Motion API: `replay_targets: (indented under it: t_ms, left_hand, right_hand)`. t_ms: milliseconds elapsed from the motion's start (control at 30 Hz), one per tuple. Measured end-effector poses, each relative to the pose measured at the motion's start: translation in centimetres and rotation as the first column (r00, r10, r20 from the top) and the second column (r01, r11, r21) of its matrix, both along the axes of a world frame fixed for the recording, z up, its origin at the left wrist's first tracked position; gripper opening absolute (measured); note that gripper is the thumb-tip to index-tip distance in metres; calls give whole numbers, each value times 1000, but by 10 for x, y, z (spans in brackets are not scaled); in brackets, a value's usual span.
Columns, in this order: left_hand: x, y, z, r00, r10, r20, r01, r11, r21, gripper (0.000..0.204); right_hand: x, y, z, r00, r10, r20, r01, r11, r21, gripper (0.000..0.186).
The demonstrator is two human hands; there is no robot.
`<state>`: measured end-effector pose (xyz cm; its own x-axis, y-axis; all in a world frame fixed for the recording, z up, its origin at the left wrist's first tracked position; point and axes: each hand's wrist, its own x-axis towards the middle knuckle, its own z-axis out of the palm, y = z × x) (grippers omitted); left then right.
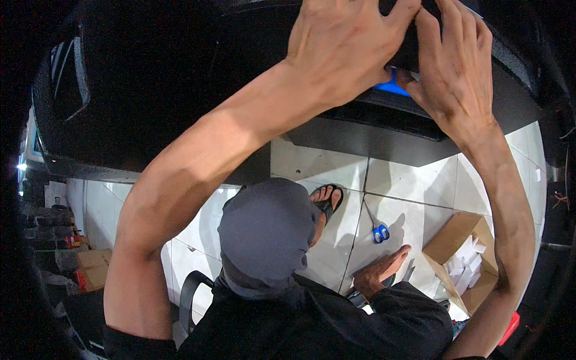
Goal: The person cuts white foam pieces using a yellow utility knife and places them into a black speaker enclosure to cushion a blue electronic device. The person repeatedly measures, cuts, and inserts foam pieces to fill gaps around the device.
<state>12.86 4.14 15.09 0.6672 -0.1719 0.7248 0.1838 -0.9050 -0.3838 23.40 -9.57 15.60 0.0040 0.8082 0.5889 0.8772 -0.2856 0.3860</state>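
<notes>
Both my hands reach up to a large black panelled object at the upper edge of the head view. My left hand (348, 45) is bent at the fingers, some cut off by the edge. My right hand (459, 72) curls beside it, and the index fingers nearly meet. Between the thumbs shows a flat blue piece (393, 84), set by a dark recessed edge. The right thumb lies against it, and the left thumb comes close to its other end. What the fingers press on or pinch is hidden. The black object (150, 66) spans the upper left.
On the tiled floor (420, 186) lie blue-handled scissors (380, 234). An open cardboard box (433, 247) with white pieces stands at the right, a red object (510, 329) nearby. My feet (381, 270) are below; a grey cloth-covered rounded shape (267, 237) rises in front. Another box (94, 268) is at left.
</notes>
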Motion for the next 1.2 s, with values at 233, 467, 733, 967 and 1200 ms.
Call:
replay_targets:
  t_ms: [233,467,733,967,1200]
  left_hand:
    - [-5,-15,-7,989,-132,62,141,976,-165,88]
    - [0,-8,-7,1000,-16,2,16,988,-154,93]
    - [-17,6,3,980,-144,-137,116,974,-195,97]
    - [-27,23,10,991,26,-129,-57,968,-246,103]
    - [-20,16,8,989,84,-125,-111,969,-221,107]
  right_hand:
    - [11,11,-21,983,-3,184,-35,979,202,61]
    - [11,2,-14,994,48,100,-67,979,194,44]
    - [-27,-43,-20,993,-78,91,72,995,67,56]
    - [-49,-116,-121,995,87,-44,-96,783,-615,17]
    - [-54,-159,-265,836,-403,-373,-152,482,-863,34]
